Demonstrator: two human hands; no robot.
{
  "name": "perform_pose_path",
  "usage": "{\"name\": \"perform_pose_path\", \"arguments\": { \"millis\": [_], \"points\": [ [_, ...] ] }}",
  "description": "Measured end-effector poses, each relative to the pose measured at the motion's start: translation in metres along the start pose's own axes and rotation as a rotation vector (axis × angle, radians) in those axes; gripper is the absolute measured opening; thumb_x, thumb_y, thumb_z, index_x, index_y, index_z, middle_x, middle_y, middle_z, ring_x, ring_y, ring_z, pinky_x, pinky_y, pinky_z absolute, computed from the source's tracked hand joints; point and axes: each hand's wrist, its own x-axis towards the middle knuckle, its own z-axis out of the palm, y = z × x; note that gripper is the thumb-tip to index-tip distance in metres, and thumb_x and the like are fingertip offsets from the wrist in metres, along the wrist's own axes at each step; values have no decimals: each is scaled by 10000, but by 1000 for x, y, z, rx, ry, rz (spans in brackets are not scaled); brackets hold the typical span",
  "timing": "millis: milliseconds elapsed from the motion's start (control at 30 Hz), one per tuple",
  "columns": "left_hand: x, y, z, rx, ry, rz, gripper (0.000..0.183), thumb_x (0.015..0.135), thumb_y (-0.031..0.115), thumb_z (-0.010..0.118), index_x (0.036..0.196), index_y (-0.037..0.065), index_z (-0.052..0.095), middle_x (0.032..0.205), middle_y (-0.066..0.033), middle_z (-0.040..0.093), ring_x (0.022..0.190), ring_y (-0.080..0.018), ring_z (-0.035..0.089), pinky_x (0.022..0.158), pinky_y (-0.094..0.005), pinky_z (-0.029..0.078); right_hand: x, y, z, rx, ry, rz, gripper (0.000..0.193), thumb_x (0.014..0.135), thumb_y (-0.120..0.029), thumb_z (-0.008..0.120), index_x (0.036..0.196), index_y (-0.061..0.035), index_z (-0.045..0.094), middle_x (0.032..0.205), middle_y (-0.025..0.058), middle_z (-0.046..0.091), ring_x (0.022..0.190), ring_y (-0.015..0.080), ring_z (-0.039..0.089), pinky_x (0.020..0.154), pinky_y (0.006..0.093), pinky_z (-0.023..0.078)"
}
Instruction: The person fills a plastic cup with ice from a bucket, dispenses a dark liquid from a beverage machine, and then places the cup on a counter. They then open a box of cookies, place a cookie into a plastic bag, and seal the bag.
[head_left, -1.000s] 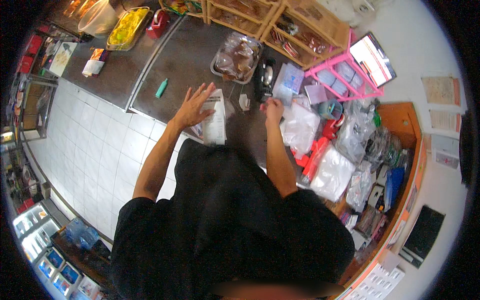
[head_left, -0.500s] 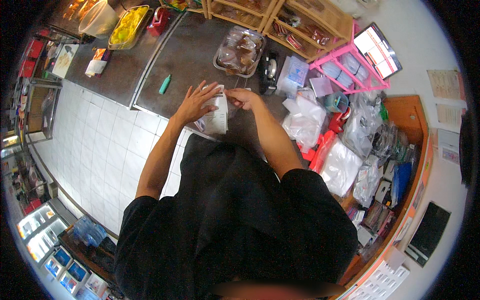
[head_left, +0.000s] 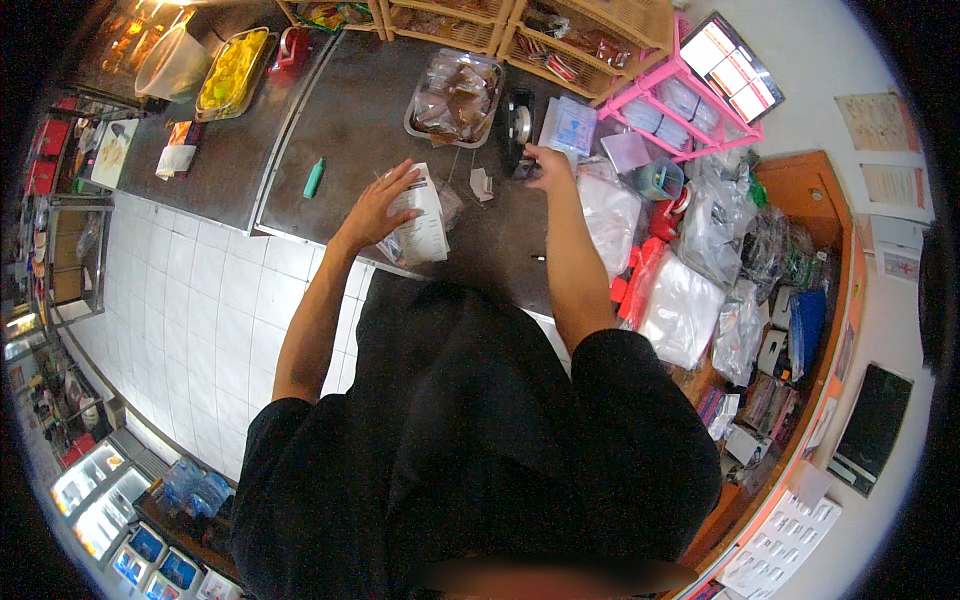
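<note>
My left hand (head_left: 383, 207) rests with spread fingers on a white printed paper slip (head_left: 430, 225), near the counter's front edge. Clear plastic (head_left: 450, 205) shows beside and under the slip. To the right, my right hand (head_left: 548, 168) is at the near end of a black tape dispenser (head_left: 519, 125). Its fingertips are drawn together there; whatever they pinch is too small to make out. A small torn piece of pale paper (head_left: 481, 185) lies on the dark counter (head_left: 370, 100) between my hands.
A clear tray of brown packets (head_left: 455, 98) stands behind my hands. A green tube-shaped object (head_left: 315, 178) lies left. Plastic bags (head_left: 610, 205), a pink rack (head_left: 690, 110) and wicker shelves (head_left: 570, 60) crowd the right and back. A yellow-filled tray (head_left: 235, 72) stands far left.
My right hand has left the paper slip and moved right to the tape dispenser. My left hand stays on the slip. The small torn paper between my hands has come into sight.
</note>
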Motion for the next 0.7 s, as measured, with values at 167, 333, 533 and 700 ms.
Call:
{"name": "perform_pose_path", "arguments": {
  "millis": [167, 333, 533, 700],
  "points": [
    [-2, 13, -4, 89, -69, -166, 723, 900, 306, 745, 1552, 297, 432, 1695, -26, 242, 1532, -332, 279, 1192, -671, 235, 0, 77, 5, 393, 144, -513, 185, 891, -199, 775, 949, -39, 704, 995, 80, 629, 943, 254, 628, 884, 475, 507],
    [-1, 35, -3, 501, -194, -190, 720, 920, 231, 704, 1552, 405, 406, 1715, -32, 161, 1558, -414, 134, 1177, -740, 167, 68, 138, 1, -204, 466, -763, 238, 867, -198, 774, 851, 27, 695, 921, 179, 656, 892, 339, 643, 794, 442, 498],
    [7, 53, 12, 668, -269, -195, 658, 900, 282, 715, 1508, 378, 482, 1708, -96, 158, 1533, -533, 53, 1167, -763, 146, 32, 140, -5, -311, 464, -393, 177, 983, -85, 648, 976, 88, 613, 1001, 182, 678, 836, 276, 755, 646, 362, 638],
    [0, 69, 32, 571, 60, -182, 647, 803, 430, 788, 1412, 342, 591, 1699, -114, 176, 1531, -536, 65, 1148, -778, 138, -72, 95, 43, 100, -431, -367, 209, 1014, -194, 620, 1036, 10, 581, 1056, 149, 680, 842, 277, 749, 699, 367, 636]
  ]
}}
